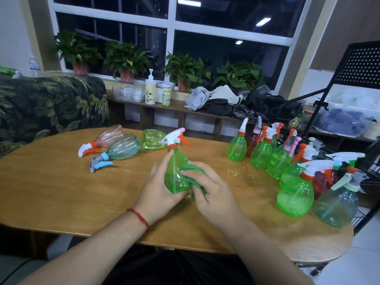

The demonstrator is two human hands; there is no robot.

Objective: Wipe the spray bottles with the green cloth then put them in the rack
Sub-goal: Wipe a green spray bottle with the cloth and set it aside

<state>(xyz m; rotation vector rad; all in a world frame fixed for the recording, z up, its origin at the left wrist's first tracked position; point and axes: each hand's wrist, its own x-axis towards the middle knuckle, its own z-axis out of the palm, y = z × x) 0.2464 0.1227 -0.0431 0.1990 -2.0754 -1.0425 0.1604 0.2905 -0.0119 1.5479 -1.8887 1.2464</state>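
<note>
Hands: left [159, 189] grips green bottle [176, 173], right [211, 194] presses cloth [194, 171]

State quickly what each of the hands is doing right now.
Left hand: grips the green spray bottle.
Right hand: holds the green cloth against it.

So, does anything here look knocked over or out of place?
Three spray bottles lie on their sides on the table's far left: a pink bottle, a teal bottle and a green bottle. The bottle group on the right stands upright.

Green bottle [176, 173], green cloth [194, 171], palm-leaf-print sofa [51, 101].
</note>
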